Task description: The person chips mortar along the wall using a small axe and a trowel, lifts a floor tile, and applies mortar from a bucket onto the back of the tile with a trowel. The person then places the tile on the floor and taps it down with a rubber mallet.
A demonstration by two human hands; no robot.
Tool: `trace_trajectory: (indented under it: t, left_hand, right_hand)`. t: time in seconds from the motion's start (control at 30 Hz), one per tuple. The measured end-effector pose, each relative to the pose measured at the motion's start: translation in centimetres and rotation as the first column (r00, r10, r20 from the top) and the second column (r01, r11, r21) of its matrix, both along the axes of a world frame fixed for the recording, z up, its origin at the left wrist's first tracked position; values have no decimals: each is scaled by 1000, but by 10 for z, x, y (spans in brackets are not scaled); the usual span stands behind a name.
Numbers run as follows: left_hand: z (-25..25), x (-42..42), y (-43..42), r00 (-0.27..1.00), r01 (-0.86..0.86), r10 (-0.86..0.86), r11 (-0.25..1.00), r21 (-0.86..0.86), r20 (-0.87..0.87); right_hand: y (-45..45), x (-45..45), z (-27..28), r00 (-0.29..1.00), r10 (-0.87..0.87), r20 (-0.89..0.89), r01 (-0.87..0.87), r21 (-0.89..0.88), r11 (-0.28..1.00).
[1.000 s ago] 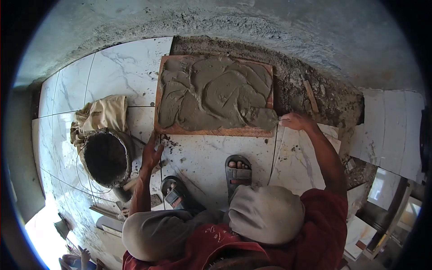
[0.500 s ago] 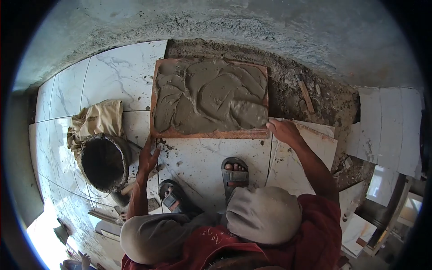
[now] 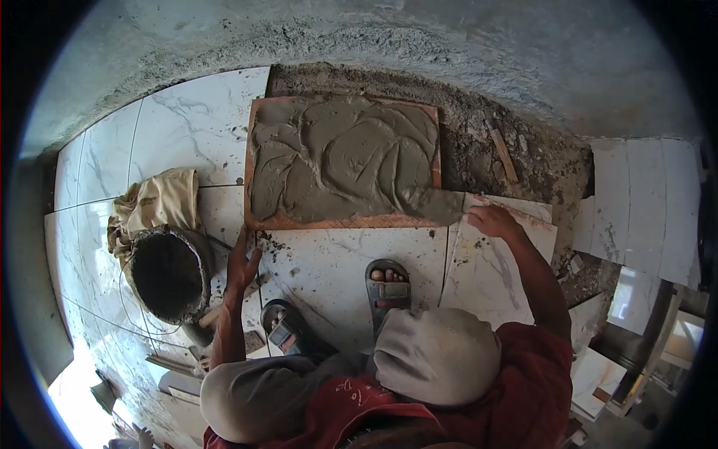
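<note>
A tile (image 3: 344,224) lies back side up with its reddish-brown edge showing, most of it covered in wet grey mortar (image 3: 329,157) with curved ridges. My right hand (image 3: 490,220) is closed around a trowel (image 3: 445,206), whose handle is hidden in the fingers. Mortar coats the trowel's blade, which overlaps the tile's lower right corner and sticks out past its edge. At the lower left corner, my left hand (image 3: 241,266) has its fingers stretched toward the tile, fingertips at the edge and thumb apart. Whether those fingertips press on the tile is hard to see.
A mortar-crusted bucket (image 3: 208,262) stands left of my left hand, with a beige cloth (image 3: 161,198) behind it and a hammer-like tool (image 3: 202,329) beside it. Laid marble-pattern tiles (image 3: 187,127) border a rough strip of rubble (image 3: 479,142) along the wall. A wood piece (image 3: 504,156) lies there.
My right hand has drawn the trowel rightward and slightly down, from over the mortar to past the tile's right edge. The left hand stays at the corner. The whole view has shifted slightly.
</note>
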State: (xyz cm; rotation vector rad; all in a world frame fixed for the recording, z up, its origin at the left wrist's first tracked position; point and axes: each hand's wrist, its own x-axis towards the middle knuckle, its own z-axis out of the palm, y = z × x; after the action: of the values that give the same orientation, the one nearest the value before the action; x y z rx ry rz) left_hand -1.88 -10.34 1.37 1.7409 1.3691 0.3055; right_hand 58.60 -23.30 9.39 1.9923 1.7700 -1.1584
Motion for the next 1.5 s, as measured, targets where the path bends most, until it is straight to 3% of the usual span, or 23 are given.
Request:
trace_trajectory:
  t: [0.1, 0.17, 0.23, 0.3, 0.43, 0.5, 0.53, 0.57, 0.63, 0.67, 0.8, 0.87, 0.9, 0.93, 0.97, 1.03, 1.1, 1.13, 1.23, 1.3, 1.4, 1.43, 1.5]
  left_hand:
    - [2, 1, 1, 1000, 9, -9, 1000, 10, 4]
    - [3, 1, 0, 1000, 4, -4, 1000, 8, -2]
    - [3, 2, 0, 1000, 0, 0, 1000, 6, -8]
    - [1, 2, -1, 1000, -10, 11, 1000, 28, -26]
    - [-3, -2, 0, 997, 27, -24, 999, 39, -69]
    - [0, 0, 2, 997, 4, -4, 1000, 3, -71]
    - [0, 2, 3, 997, 0, 1, 1000, 8, -71]
    - [1, 3, 4, 999, -16, 16, 1000, 5, -46]
    - [1, 3, 0, 998, -52, 51, 999, -5, -28]
    - [1, 2, 0, 999, -35, 35, 999, 7, -4]
    - [9, 6, 1, 999, -36, 35, 999, -23, -8]
    - [4, 3, 1, 999, -34, 34, 999, -20, -12]
    - [2, 2, 1, 999, -33, 33, 999, -12, -2]
    - [4, 1, 2, 999, -40, 40, 999, -7, -10]
    - [6, 2, 3, 999, -46, 46, 999, -29, 10]
    - [7, 3, 2, 997, -67, 69, 996, -51, 31]
    - [7, 3, 0, 998, -53, 54, 998, -35, 27]
    - [8, 3, -1, 997, -74, 74, 997, -30, 27]
    - [9, 3, -1, 996, -61, 61, 998, 5, -65]
    - [12, 2, 0, 999, -18, 18, 1000, 8, -26]
    - [8, -1, 1, 1000, -10, 10, 1000, 20, -28]
    - [9, 0, 1, 999, -15, 15, 1000, 11, -36]
    - [8, 0, 2, 1000, -19, 19, 1000, 8, -24]
  right_hand:
    - [-4, 3, -2, 980, -68, 185, 51, 92, 994]
    - [-7, -1, 1, 990, -135, -40, 132, -72, 989]
    - [-3, -3, 2, 998, -59, -30, 57, -66, 996]
    - [9, -5, 2, 984, 38, 177, -62, 131, 989]
    - [61, -13, 5, 953, -102, 285, 57, 161, 985]
    - [75, -8, -22, 947, -287, 143, 236, 296, 925]
    - [68, 10, -71, 967, -246, -66, 249, 456, 855]
    - [67, 9, -96, 969, -237, -70, 242, 457, 856]
    - [55, -2, -121, 766, -555, -324, 631, 218, 744]
    - [70, -59, -40, 487, -837, -250, 825, -184, 535]
    - [81, -120, -30, 339, -839, -424, 769, -389, 508]
    - [95, -151, -21, 511, -771, -381, 660, -402, 635]
    - [98, -150, -39, 509, -769, -386, 654, -407, 637]
    - [103, -145, -69, 780, -428, -457, 467, -31, 884]
    - [106, -141, -85, 934, -27, -357, 159, 347, 924]
    - [109, -137, -76, 975, 94, -200, -1, 422, 907]
    - [124, -140, -65, 974, -201, -100, 225, 398, 890]
    - [136, -156, -27, 804, -544, -242, 552, -37, 833]
    - [145, -189, -31, 630, -683, -370, 639, -253, 727]
    - [157, -219, -36, 604, -682, -412, 585, -351, 731]
    - [179, -255, -56, 642, -603, -474, 453, -400, 797]
    - [184, -257, -87, 823, -261, -505, 268, -61, 962]
    - [187, -252, -99, 913, 101, -394, 8, 266, 964]
